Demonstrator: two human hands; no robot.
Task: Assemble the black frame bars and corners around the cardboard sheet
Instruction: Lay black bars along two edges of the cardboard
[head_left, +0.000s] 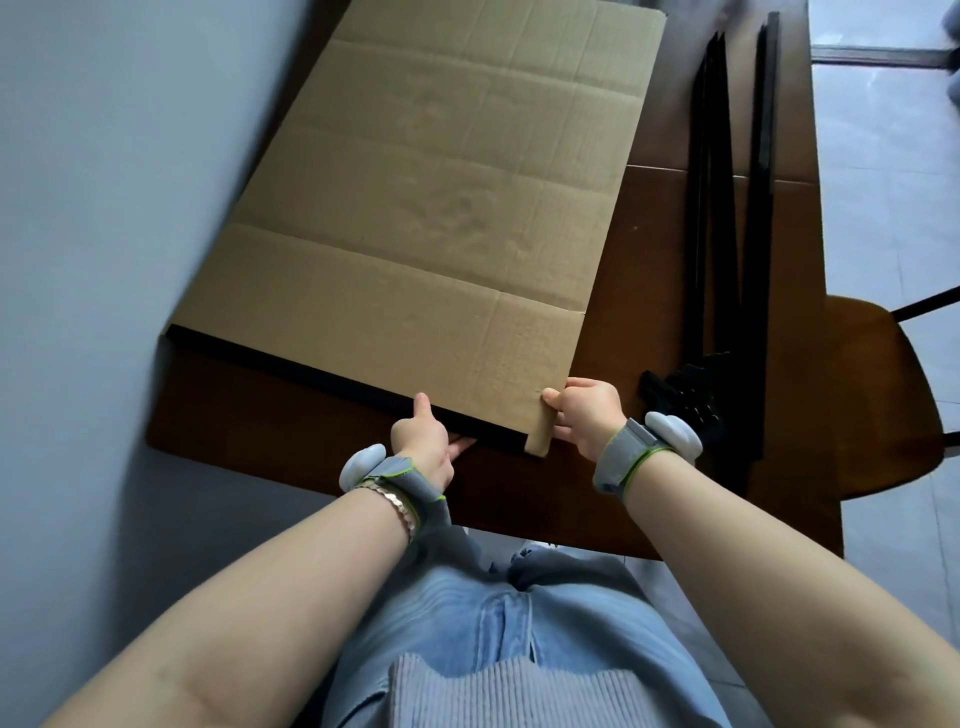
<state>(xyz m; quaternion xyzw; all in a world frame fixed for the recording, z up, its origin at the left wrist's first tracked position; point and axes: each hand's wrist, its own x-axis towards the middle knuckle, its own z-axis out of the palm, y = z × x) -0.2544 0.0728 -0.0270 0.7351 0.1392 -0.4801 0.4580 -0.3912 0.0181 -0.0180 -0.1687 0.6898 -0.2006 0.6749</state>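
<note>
A large cardboard sheet lies flat on the dark brown table. A black frame bar runs along the sheet's near edge and stops short of the near right corner. My left hand grips that bar near its right end, thumb on top and fingers underneath. At the near right corner, my right hand pinches the cardboard, thumb on top of the sheet. Several loose black frame bars lie on the right of the table, with black corner pieces piled at their near end.
A grey wall stands close along the table's left side. A wooden chair seat sits beyond the table's right edge, over a tiled floor. The table's near edge is just in front of my legs.
</note>
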